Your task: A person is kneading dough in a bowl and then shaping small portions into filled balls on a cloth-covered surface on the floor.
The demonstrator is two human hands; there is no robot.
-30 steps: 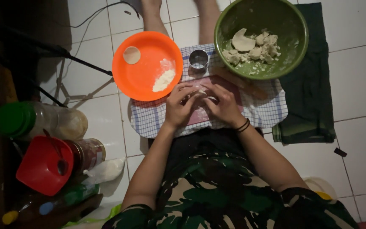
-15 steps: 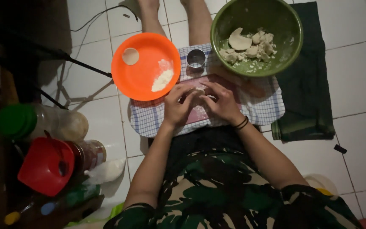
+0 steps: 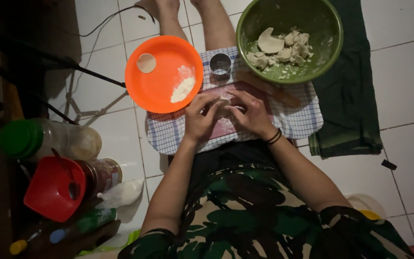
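Observation:
My left hand (image 3: 200, 120) and my right hand (image 3: 248, 112) meet over a pink board (image 3: 226, 128) on a blue-checked cloth (image 3: 299, 121) spread over my lap. Both pinch a small pale piece of dough (image 3: 224, 106) between the fingertips; most of it is hidden by the fingers. Just beyond them stands a small round metal cutter (image 3: 220, 64). An orange plate (image 3: 155, 82) to the left carries a flat dough disc (image 3: 146, 63) and a heap of white flour (image 3: 183, 88). A green bowl (image 3: 322, 52) to the right contains several lumps of dough (image 3: 283, 48).
A wooden rolling pin (image 3: 269, 89) lies under the bowl's near rim. A dark green cloth (image 3: 350, 120) covers the tiles at right. At left stand a jar with a green lid (image 3: 20, 139), a red funnel (image 3: 53, 189) and small bottles (image 3: 58, 235). A black cable (image 3: 106, 24) crosses the tiles.
My fingers have worked slightly around the dough piece; the hands stay in the same place over the board. The view has shifted a little.

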